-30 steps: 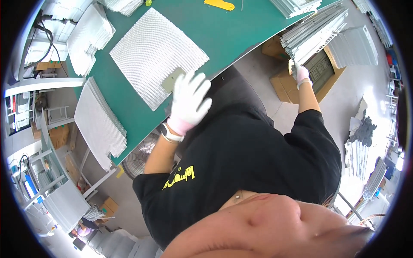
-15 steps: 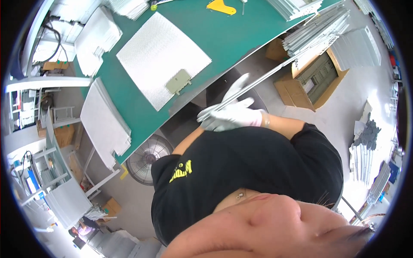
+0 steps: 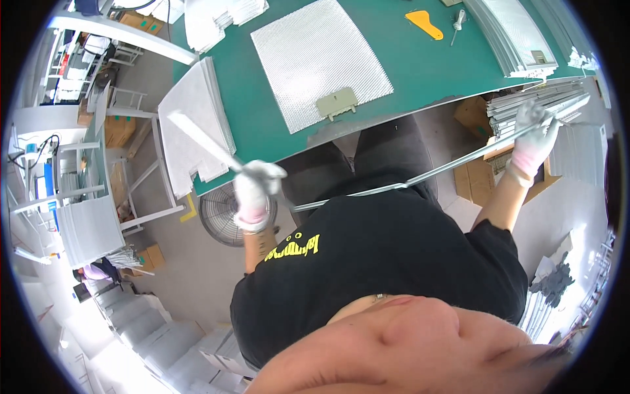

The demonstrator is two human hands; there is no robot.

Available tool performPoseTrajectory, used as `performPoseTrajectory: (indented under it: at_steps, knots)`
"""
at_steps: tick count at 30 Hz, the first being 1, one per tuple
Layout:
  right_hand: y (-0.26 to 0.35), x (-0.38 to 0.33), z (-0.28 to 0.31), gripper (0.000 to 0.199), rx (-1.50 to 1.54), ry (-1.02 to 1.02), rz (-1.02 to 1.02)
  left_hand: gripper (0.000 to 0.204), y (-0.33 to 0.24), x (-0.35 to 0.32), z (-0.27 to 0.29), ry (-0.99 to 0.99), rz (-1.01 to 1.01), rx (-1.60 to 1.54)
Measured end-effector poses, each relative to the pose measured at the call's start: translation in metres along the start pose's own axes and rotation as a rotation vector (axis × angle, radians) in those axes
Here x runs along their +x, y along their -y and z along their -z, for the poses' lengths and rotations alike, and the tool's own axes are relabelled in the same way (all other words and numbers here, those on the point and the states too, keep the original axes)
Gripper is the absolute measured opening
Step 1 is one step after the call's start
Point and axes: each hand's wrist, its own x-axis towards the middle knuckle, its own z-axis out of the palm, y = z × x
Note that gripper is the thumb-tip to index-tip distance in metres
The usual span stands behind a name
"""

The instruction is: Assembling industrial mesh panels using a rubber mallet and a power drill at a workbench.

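Observation:
My left hand (image 3: 254, 192), in a white glove, is closed around a long, thin silvery metal strip (image 3: 453, 166), slightly blurred. One length of it reaches up and left past that hand; the rest runs across the front of my body, with what look like bends along it. My right hand (image 3: 533, 136), also gloved, grips the strip's right part over the floor beyond the bench edge. A silvery mesh sheet (image 3: 315, 59) lies flat on the green bench top (image 3: 420, 72), with a grey-green notched plate (image 3: 336, 103) on its near edge.
On the bench are a yellow scraper (image 3: 425, 25), a screwdriver (image 3: 458, 26) and stacked mesh panels (image 3: 512, 36). White sheets (image 3: 197, 125) overhang its left end, near a floor fan (image 3: 226, 217). Metal strips (image 3: 505, 108) and a cardboard box (image 3: 474, 180) stand at right.
My hands have moved from close together at my body to wide apart, left and right. The strip now stretches between them with bends showing. The view has shifted, so the bench appears further right.

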Motion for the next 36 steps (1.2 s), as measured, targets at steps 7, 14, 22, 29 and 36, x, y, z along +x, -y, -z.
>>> performPoseTrajectory:
  at_steps: [7,14,22,29,36]
  knots:
    - [-0.190,0.026,-0.122,0.031,-0.179,0.566,-0.441,0.062,0.065,-0.023,-0.083,-0.004,0.165,-0.102]
    - [-0.266,0.013,-0.084,0.024,-0.210,0.211,-0.685,0.053,0.061,-0.021,-0.103,-0.347,-0.084,0.655]
    - [-0.219,-0.063,-0.092,0.040,-0.643,0.492,-0.928,0.061,0.097,0.003,-0.192,-0.031,0.660,-0.904]
    - [-0.197,-0.135,-0.060,0.060,-1.024,0.593,-0.338,0.045,0.095,0.073,-0.211,0.138,0.342,-1.018]
    - [-0.202,-0.134,-0.060,0.064,-0.507,0.453,-0.674,0.028,0.095,0.150,-0.217,-0.051,0.354,-1.202]
